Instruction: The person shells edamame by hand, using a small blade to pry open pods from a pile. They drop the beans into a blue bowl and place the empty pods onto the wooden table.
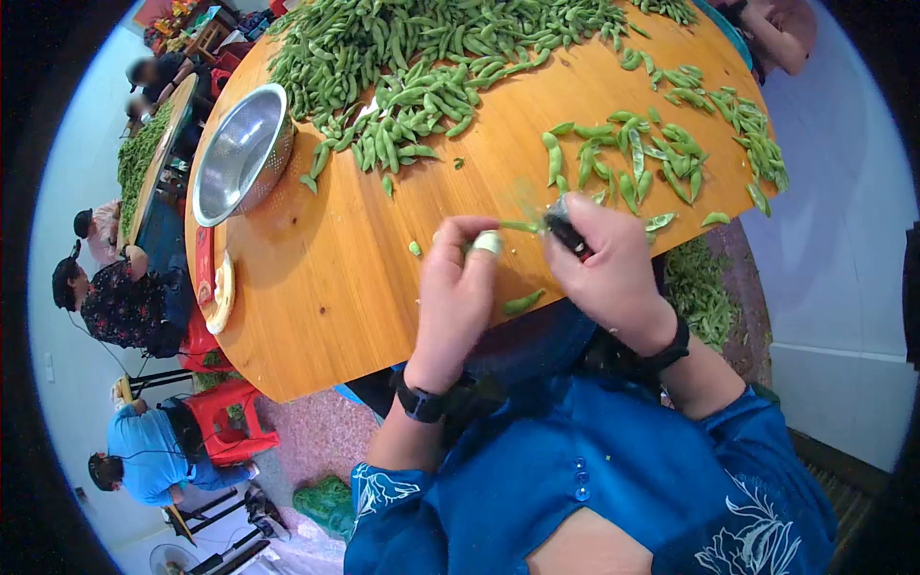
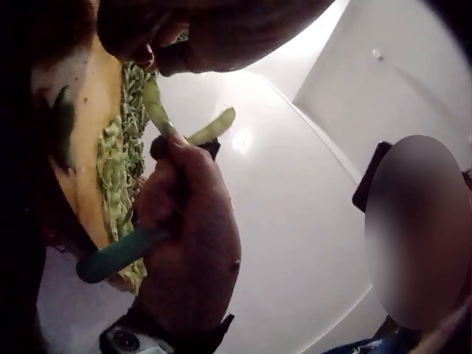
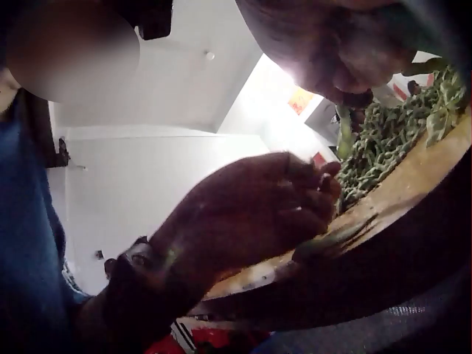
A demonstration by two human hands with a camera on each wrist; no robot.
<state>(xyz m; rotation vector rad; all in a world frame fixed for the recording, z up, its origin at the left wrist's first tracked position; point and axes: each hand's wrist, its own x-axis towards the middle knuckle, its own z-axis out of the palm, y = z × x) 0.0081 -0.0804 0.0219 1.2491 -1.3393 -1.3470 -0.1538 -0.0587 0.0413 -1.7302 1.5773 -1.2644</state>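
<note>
While a green soybean pod (image 1: 518,226) is held above the wooden surface (image 1: 335,297), the left hand (image 1: 457,287) pinches one end and the right hand (image 1: 615,268) curls its grip around a dark-handled tool (image 1: 572,239) beside the other. Should the pod slip, the tool could nick skin.

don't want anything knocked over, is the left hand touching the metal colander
Apart. The head view shows it plainly: a wide stretch of wooden tabletop lies between the left hand and the metal colander.
</note>
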